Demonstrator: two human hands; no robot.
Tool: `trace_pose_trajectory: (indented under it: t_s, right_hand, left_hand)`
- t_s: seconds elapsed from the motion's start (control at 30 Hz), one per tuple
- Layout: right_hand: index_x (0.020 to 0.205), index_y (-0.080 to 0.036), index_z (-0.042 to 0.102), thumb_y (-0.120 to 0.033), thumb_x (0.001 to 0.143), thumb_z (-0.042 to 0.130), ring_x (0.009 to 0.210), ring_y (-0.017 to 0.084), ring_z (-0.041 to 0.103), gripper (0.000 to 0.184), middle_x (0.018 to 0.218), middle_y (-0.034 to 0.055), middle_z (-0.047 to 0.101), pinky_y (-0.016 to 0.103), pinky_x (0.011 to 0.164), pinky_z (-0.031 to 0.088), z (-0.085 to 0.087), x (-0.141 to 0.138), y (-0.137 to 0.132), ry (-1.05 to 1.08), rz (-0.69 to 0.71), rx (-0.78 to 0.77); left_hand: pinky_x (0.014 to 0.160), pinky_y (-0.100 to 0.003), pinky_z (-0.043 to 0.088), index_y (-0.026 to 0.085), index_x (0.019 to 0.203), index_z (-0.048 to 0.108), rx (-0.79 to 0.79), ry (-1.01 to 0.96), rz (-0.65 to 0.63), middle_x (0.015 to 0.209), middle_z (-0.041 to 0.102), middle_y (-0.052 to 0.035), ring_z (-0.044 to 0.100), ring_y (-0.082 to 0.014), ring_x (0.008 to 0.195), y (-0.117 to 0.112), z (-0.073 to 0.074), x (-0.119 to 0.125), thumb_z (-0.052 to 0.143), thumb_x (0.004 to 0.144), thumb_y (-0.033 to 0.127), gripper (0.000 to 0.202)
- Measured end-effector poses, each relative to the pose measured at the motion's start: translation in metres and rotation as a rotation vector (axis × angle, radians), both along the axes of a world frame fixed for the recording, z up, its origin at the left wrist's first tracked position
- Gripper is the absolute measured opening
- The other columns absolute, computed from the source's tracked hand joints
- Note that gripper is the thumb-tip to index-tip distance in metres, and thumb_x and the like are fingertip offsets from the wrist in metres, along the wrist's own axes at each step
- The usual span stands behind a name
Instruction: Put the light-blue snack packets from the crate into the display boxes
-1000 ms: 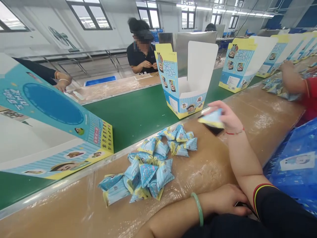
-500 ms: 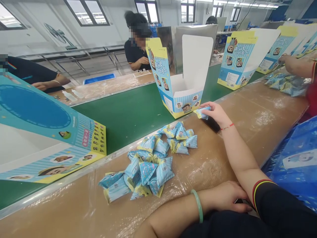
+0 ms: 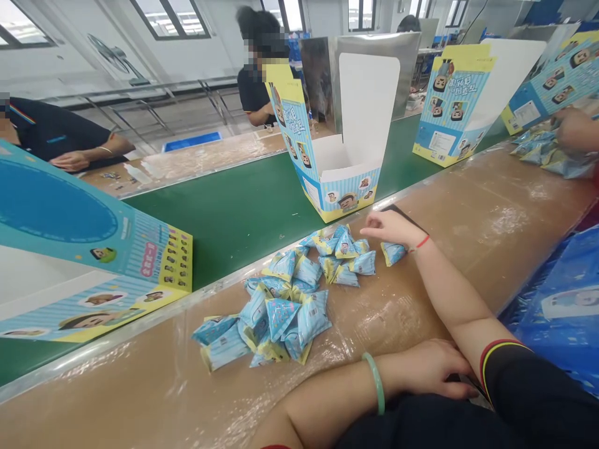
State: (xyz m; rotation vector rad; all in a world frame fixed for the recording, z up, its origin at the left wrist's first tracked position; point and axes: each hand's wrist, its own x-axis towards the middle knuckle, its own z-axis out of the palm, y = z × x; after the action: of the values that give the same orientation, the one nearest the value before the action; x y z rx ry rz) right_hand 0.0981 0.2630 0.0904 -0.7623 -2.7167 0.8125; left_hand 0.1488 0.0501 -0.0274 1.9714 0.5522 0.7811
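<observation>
My right hand (image 3: 390, 227) is stretched over the near side of the table, fingers loosely bent and nothing visible in them. Below its wrist lies one blue-and-yellow snack packet (image 3: 393, 253), by itself. Left of it spreads a pile of similar pillow- and pyramid-shaped packets (image 3: 283, 312). A dark flat thing (image 3: 405, 215) shows partly behind the hand. My left hand (image 3: 437, 371), with a green bangle at the wrist, is close to my body under the right forearm. Its fingers curl round something dark, mostly hidden.
Open printed boxes (image 3: 349, 187) stand on the green belt (image 3: 234, 209), another box (image 3: 173, 262) at near left and one (image 3: 449, 118) farther right. A blue plastic-lined bin (image 3: 556, 299) is at my right. A co-worker's hand (image 3: 578, 131) touches packets at far right; other people sit across the belt.
The packet that was in my right hand now lies on the table below its wrist. That hand has moved slightly left and down. My left hand stays put.
</observation>
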Motion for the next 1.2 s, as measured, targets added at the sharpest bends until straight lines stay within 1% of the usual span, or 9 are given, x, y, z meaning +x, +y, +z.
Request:
trace_pose_trajectory:
  t_s: [0.23,0.37,0.47,0.6,0.73,0.83,0.97,1.07,1.2]
  right_hand:
    - [0.097,-0.022,0.077,-0.038,0.079,0.076,0.095,0.032,0.071,0.024,0.103,0.0104,0.078,0.036,0.081,0.051,-0.013,-0.018,-0.008,-0.187,0.108,0.101]
    - [0.119,-0.020,0.072,-0.034,0.085,0.068,0.107,0.032,0.069,0.037,0.119,0.0126,0.074,0.044,0.095,0.051,0.007,-0.003,-0.002,0.194,-0.106,0.067]
    - [0.141,-0.024,0.057,-0.039,0.088,0.064,0.105,0.026,0.070,0.055,0.121,0.0076,0.073,0.041,0.095,0.054,0.028,0.007,-0.006,0.529,-0.033,-0.107]
    - [0.126,-0.020,0.066,-0.041,0.077,0.076,0.094,0.024,0.071,0.054,0.102,0.0065,0.076,0.040,0.089,0.056,0.042,0.014,-0.010,0.548,-0.054,-0.181]
    - [0.108,-0.017,0.072,-0.041,0.075,0.076,0.098,0.025,0.071,0.042,0.108,0.0085,0.076,0.038,0.088,0.055,0.042,0.017,-0.003,0.521,-0.086,-0.185]
    - [0.106,-0.018,0.073,-0.037,0.078,0.073,0.099,0.025,0.069,0.034,0.108,0.0070,0.076,0.035,0.086,0.053,0.038,0.019,0.006,0.343,-0.129,-0.051]
    - [0.109,-0.019,0.073,-0.029,0.077,0.074,0.100,0.027,0.068,0.034,0.109,0.0093,0.076,0.032,0.079,0.048,0.030,0.018,0.014,-0.199,-0.205,0.242]
    - [0.109,-0.020,0.073,-0.032,0.075,0.077,0.093,0.026,0.068,0.036,0.104,0.0086,0.075,0.029,0.070,0.044,0.027,0.017,0.013,-0.511,-0.145,0.269]
    - [0.115,-0.017,0.070,-0.041,0.084,0.071,0.105,0.027,0.064,0.039,0.116,0.0123,0.071,0.029,0.076,0.044,0.032,0.018,0.009,-0.415,-0.058,0.311]
  left_hand:
    - [0.111,-0.029,0.043,0.007,0.112,0.070,0.037,-0.005,0.006,0.129,0.068,-0.0177,0.061,-0.0242,0.124,0.000,0.002,0.001,0.065,0.092,0.029,0.031]
    - [0.110,-0.028,0.044,0.007,0.111,0.070,0.043,0.018,0.005,0.124,0.070,-0.0169,0.063,-0.0236,0.122,0.001,0.001,0.003,0.067,0.091,0.029,0.029]
    - [0.109,-0.028,0.045,0.007,0.112,0.070,0.048,0.030,0.011,0.122,0.071,-0.0168,0.064,-0.0234,0.120,0.002,0.000,0.003,0.067,0.091,0.029,0.030]
    - [0.111,-0.029,0.043,0.006,0.114,0.069,0.057,0.004,0.012,0.126,0.069,-0.0184,0.063,-0.0243,0.123,0.001,0.000,0.000,0.067,0.091,0.027,0.032]
    - [0.112,-0.028,0.042,0.006,0.115,0.069,0.035,0.007,0.018,0.124,0.070,-0.0177,0.063,-0.0238,0.123,0.000,-0.001,0.000,0.068,0.090,0.026,0.031]
    - [0.112,-0.027,0.043,0.008,0.113,0.069,0.020,0.017,0.009,0.124,0.071,-0.0163,0.063,-0.0234,0.123,0.000,-0.001,0.001,0.070,0.089,0.026,0.030]
    - [0.113,-0.028,0.042,0.007,0.113,0.070,0.020,0.022,0.014,0.126,0.070,-0.0163,0.062,-0.0240,0.124,0.000,0.001,0.001,0.069,0.090,0.026,0.029]
    - [0.113,-0.028,0.042,0.008,0.113,0.070,0.008,0.030,0.014,0.129,0.069,-0.0156,0.061,-0.0237,0.126,0.000,0.004,0.000,0.067,0.091,0.027,0.028]
    - [0.114,-0.028,0.041,0.007,0.114,0.070,0.015,0.026,0.003,0.130,0.068,-0.0171,0.061,-0.0240,0.126,0.002,0.005,0.002,0.067,0.091,0.026,0.030]
